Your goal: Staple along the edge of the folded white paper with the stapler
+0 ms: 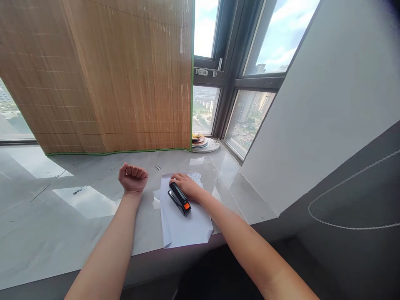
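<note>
A black stapler [178, 198] with an orange button lies slanted on white paper [187, 227], near the front edge of the marble sill. My right hand [185, 185] rests on the paper just behind and to the right of the stapler, fingers bent beside its far end; whether the fingertips touch it is unclear. My left hand [133, 178] is curled into a fist, palm side up, on the sill to the left of the paper. Nothing shows in that fist. A small strip of staples [158, 168] lies between the hands, farther back.
A bamboo blind [125, 83] hangs behind the marble sill [78, 237]. Stacked plates [200, 143] stand in the window corner. A sloping white wall [312, 104] is on the right, with a hanging bead cord [337, 227]. Small dark bits [77, 190] lie on the left.
</note>
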A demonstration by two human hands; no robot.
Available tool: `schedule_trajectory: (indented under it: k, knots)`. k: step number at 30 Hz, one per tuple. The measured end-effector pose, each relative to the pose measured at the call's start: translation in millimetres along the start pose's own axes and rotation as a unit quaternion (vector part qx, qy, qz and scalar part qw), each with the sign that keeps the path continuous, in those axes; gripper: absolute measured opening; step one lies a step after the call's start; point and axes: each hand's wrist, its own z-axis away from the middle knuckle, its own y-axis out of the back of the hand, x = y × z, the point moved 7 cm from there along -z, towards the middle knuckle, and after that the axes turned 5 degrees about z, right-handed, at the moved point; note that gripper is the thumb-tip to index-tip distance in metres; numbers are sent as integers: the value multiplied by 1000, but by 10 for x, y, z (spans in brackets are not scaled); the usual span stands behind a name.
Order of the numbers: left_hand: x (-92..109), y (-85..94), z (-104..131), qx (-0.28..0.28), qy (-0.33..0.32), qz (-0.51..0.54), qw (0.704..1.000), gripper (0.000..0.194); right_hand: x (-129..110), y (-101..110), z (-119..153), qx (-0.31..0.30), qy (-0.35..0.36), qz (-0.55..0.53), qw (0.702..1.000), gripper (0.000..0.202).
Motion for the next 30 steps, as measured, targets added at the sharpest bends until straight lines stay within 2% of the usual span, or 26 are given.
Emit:
schedule_trajectory:
  k: [5,7,9,11,13,14,16,18,19,21,23,26,28,30]
  knots:
    - [-300,-169,68,-43,103,-2,994,59,473,256,503,-5,-37,-10,999,21]
    - [-498,-282,140,-79,147,-62,984,58,562,310,601,-2,-49,-11,999,21]
    - [-710,-384,234,-118,168,-183,961,54,589,329,631,1,-57,-7,998,22]
    - [-874,-486,336,-168,135,-357,909,42,585,325,627,0,-61,0,998,21]
    - [-993,-622,475,-248,60,-514,819,14,572,318,618,3,-59,3,998,21]
    - [-1046,-668,560,-286,29,-574,767,13,567,315,615,7,-57,2,998,21]
    - [-1127,-669,729,-343,2,-658,670,30,560,303,600,15,-57,0,998,22]
    - [-1134,-568,858,-368,3,-712,599,39,544,264,551,16,-64,3,998,22]
    - [-1102,-504,902,-370,1,-732,573,41,521,235,507,15,-66,5,998,22]
    - [-981,-373,948,-355,-10,-764,539,44,438,170,384,13,-61,4,998,21]
    - [-840,-258,973,-336,-12,-784,522,45,322,114,242,16,-50,-5,999,20]
    - [-683,-162,1031,-327,-9,-794,512,47,170,92,103,30,-48,-37,998,19]
    - [-623,-153,1075,-320,-19,-798,509,47,154,162,134,71,-90,-85,990,19]
    - [-595,-167,1098,-305,-33,-807,504,46,209,288,307,142,-165,-154,964,23]
